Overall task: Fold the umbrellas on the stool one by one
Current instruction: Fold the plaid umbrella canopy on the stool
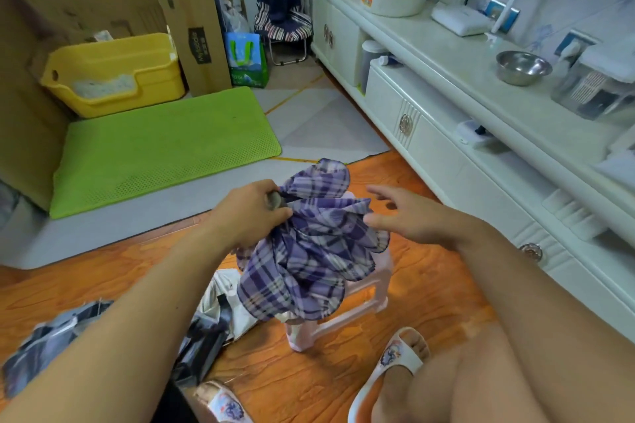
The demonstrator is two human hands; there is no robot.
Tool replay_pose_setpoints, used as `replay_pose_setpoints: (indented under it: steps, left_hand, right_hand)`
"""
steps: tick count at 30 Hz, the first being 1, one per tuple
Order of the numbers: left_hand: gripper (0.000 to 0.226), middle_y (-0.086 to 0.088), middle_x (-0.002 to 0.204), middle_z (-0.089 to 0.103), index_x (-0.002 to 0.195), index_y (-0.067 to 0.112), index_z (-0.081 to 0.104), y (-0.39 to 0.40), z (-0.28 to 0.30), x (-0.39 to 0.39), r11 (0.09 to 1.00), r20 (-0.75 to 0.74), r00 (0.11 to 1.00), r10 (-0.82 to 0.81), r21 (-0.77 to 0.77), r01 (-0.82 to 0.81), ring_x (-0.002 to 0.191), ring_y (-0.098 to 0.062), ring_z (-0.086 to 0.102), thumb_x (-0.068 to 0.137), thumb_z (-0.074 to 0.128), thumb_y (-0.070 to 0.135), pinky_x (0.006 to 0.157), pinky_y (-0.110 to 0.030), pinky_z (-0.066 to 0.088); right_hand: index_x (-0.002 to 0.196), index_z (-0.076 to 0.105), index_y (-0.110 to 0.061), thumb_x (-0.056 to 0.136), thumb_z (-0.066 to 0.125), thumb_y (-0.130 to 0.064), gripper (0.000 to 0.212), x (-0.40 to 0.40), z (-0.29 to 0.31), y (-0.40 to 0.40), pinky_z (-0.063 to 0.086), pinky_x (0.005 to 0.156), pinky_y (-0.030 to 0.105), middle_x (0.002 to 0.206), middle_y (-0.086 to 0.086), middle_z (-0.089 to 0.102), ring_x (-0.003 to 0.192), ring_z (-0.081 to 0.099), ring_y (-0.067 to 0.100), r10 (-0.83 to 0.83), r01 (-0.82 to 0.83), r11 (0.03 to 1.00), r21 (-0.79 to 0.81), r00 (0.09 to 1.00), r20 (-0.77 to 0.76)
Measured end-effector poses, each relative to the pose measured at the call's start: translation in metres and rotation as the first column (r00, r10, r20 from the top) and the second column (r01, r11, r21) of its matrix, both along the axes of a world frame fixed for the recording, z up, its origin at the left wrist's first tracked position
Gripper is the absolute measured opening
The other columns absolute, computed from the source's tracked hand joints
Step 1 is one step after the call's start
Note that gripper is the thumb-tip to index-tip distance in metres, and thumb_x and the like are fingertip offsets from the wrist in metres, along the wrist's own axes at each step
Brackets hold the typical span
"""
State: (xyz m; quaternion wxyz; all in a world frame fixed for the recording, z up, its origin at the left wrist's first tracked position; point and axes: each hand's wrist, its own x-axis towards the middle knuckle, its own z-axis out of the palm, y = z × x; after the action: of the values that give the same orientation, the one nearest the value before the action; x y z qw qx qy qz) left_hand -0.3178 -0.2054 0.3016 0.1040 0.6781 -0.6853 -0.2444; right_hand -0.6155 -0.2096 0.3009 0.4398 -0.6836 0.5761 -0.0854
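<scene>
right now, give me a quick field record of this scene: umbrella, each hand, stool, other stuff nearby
umbrella in work: purple plaid umbrella, canopy loose and bunched, above the stool
left hand: grips the umbrella near its top
right hand: fingers spread, touching the canopy edge, no grip
stool: pale pink, on the wooden floor, partly hidden by the canopy
other umbrella: black and white umbrella lying on the floor, left of the stool
background: green mat, yellow bin

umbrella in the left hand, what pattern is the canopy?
Purple, navy and white plaid on the umbrella canopy, clearest in the head view.
</scene>
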Motion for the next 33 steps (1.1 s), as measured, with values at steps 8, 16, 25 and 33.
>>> replay_pose_setpoints:
  steps: [8, 16, 25, 33]
  left_hand:
    - [0.017, -0.009, 0.077, 0.066, 0.097, 0.007, 0.065, 0.005, 0.029, -0.003, 0.944, -0.753, 0.583, 0.305, 0.158, -0.290, 0.055, -0.017, 0.066, 0.097, 0.069, 0.024, 0.062, -0.031, 0.063]
    - [0.017, -0.012, 0.106, 0.067, 0.111, 0.014, 0.060, -0.015, -0.026, -0.023, 0.901, -0.897, 0.099, 0.430, 0.421, -0.102, 0.080, -0.023, 0.067, 0.098, 0.056, 0.003, 0.071, -0.029, 0.062]
    - [0.019, -0.002, 0.079, 0.072, 0.113, 0.013, 0.059, -0.018, -0.117, -0.013, 0.746, -0.683, 0.339, 0.647, 0.658, -0.098, 0.066, -0.016, 0.070, 0.101, 0.049, 0.002, 0.078, -0.037, 0.057]
    - [0.020, -0.019, 0.106, 0.064, 0.113, 0.007, 0.056, -0.006, -0.098, -0.012, 0.890, -0.115, 0.971, 0.208, 0.434, -0.139, 0.094, -0.039, 0.063, 0.100, 0.048, 0.020, 0.077, -0.042, 0.053]
  right_hand:
    - [0.141, 0.047, -0.029, 0.101, 0.062, -0.032, 0.043, 0.004, 0.005, -0.005, 0.050, 0.093, 0.026, 0.124, -0.017, 0.061, 0.114, 0.062, 0.006, -0.263, 0.306, 0.949, -0.074, 0.901, 0.346]
    - [0.110, 0.069, -0.030, 0.103, 0.056, -0.016, 0.020, -0.001, 0.006, -0.018, 0.055, 0.094, 0.039, 0.110, -0.005, 0.076, 0.106, 0.071, 0.018, -0.427, 0.539, 0.841, -0.045, 0.713, 0.557]
    - [0.110, 0.056, -0.017, 0.105, 0.053, -0.028, 0.013, -0.005, -0.027, -0.020, 0.049, 0.105, 0.047, 0.115, 0.009, 0.065, 0.108, 0.066, 0.028, -0.500, 0.457, 0.841, 0.288, 0.861, 0.094]
    - [0.133, 0.060, -0.009, 0.097, 0.061, -0.050, 0.055, 0.013, -0.036, -0.024, 0.053, 0.097, 0.042, 0.121, 0.007, 0.065, 0.110, 0.063, 0.023, -0.424, 0.416, 0.868, 0.270, 0.905, -0.032]
